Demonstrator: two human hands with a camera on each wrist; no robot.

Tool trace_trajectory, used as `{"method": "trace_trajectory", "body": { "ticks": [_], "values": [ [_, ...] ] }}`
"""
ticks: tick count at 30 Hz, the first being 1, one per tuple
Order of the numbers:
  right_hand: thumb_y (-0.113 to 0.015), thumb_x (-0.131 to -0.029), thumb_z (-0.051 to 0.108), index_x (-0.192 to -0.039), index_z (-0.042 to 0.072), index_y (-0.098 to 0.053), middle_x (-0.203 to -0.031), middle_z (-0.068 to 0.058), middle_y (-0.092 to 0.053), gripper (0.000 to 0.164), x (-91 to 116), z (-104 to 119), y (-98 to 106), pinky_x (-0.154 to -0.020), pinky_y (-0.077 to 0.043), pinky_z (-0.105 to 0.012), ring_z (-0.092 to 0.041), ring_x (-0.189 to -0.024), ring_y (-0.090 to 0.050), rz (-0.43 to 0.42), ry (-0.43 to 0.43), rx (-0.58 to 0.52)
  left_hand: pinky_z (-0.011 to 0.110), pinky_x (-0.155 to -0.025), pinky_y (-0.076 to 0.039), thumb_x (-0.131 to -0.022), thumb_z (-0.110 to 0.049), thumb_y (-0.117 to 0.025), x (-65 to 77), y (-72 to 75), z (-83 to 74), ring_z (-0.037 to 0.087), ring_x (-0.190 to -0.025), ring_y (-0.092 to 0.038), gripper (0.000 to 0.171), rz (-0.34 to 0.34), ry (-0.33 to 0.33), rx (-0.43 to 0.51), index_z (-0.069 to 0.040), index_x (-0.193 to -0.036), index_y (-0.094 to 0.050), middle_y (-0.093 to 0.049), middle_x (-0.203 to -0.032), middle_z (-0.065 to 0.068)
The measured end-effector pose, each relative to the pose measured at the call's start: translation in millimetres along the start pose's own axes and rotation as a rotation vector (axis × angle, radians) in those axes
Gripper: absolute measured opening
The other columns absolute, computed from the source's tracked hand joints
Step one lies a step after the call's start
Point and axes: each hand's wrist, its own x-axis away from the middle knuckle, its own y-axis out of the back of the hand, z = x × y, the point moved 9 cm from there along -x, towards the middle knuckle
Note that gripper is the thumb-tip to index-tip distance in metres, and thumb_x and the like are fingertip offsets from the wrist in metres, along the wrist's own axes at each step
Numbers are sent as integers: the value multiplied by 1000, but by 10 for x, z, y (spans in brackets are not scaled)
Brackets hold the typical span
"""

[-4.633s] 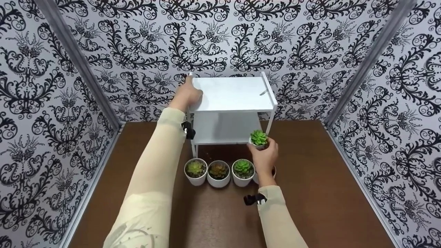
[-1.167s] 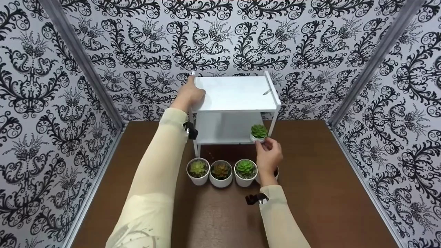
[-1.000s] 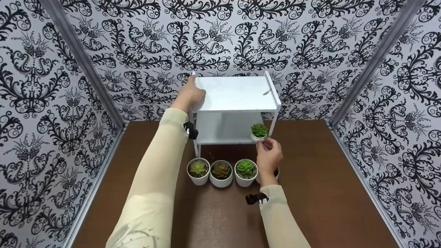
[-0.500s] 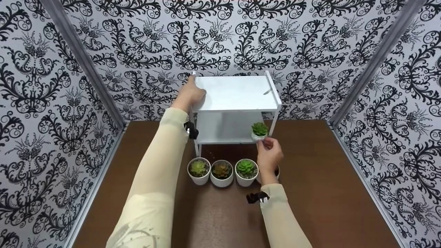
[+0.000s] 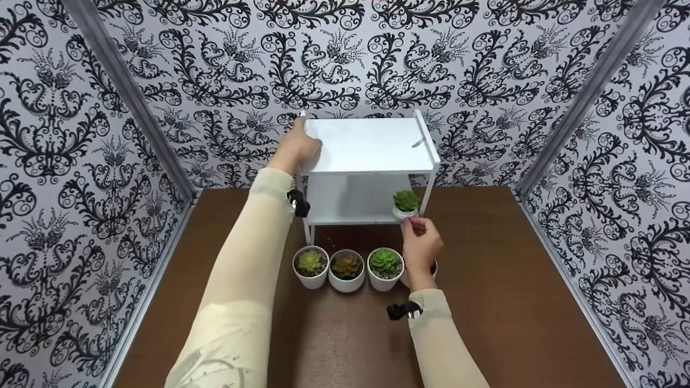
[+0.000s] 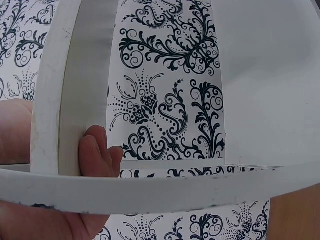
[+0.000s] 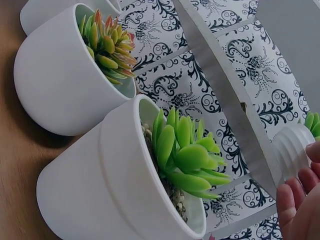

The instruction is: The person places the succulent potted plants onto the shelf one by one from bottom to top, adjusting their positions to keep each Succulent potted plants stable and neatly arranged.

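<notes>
My left hand (image 5: pixel 297 146) grips the left side bar of a white two-tier rack (image 5: pixel 366 145). In the left wrist view its fingers (image 6: pixel 95 152) wrap around the bar's inner side. A small potted succulent (image 5: pixel 405 212), green in a white ribbed pot, stands on the lower shelf (image 5: pixel 350 199) at its front right edge. My right hand (image 5: pixel 422 245) is just in front of and below that pot, fingers curled. In the right wrist view the fingertips (image 7: pixel 307 175) are at the pot's side, not wrapped around it; whether they touch it is hard to tell.
Larger white pots with succulents line up before the rack: a yellow-green one (image 5: pixel 311 269), a reddish-brown one (image 5: pixel 346 272) and a bright green one (image 5: pixel 385 269). Another pot (image 5: pixel 433 268) is mostly hidden behind my right wrist. Patterned walls (image 5: pixel 345 59) enclose the brown table (image 5: pixel 517 302).
The small potted succulent, earlier held in my right hand before the rack, now stands on the lower shelf. The right fingers have come off it slightly downward. My left hand keeps its grip.
</notes>
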Motion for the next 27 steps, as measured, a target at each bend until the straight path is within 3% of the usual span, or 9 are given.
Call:
{"method": "trace_trajectory", "body": {
  "ticks": [13,19,23,27],
  "values": [
    [-86,-89,19,-100,8,-77,-97,-9,-79,18,56,-68,52,-73,-52,-15,-20,-88,-73,58,-51,-46,54,-132,-30,-98,-17,-59,43,4,-25,40,-158,-35,93,15,9,3,-25,-173,-4,-31,-173,20],
    [-85,-88,16,-106,7,-77,-102,-10,-78,21,82,-56,112,-83,-60,-29,-21,-93,-72,72,-41,-29,54,-132,-31,-99,-17,-57,78,7,-24,39,-159,-33,92,24,21,15,-28,-173,-3,-30,-175,19],
    [-85,-87,11,-110,2,-76,-107,-15,-77,26,96,-55,159,-90,-63,-42,-28,-97,-73,68,-25,-43,54,-133,-29,-99,-17,-57,87,9,-35,39,-160,-31,92,23,7,22,-25,-173,-4,-28,-175,18],
    [-85,-87,7,-114,0,-75,-111,-19,-75,30,106,-50,194,-93,-64,-47,-32,-101,-74,71,-4,-77,53,-134,-27,-98,-17,-56,80,18,-46,38,-161,-30,91,16,-9,26,-21,-173,-4,-26,-176,18]
  ]
}}
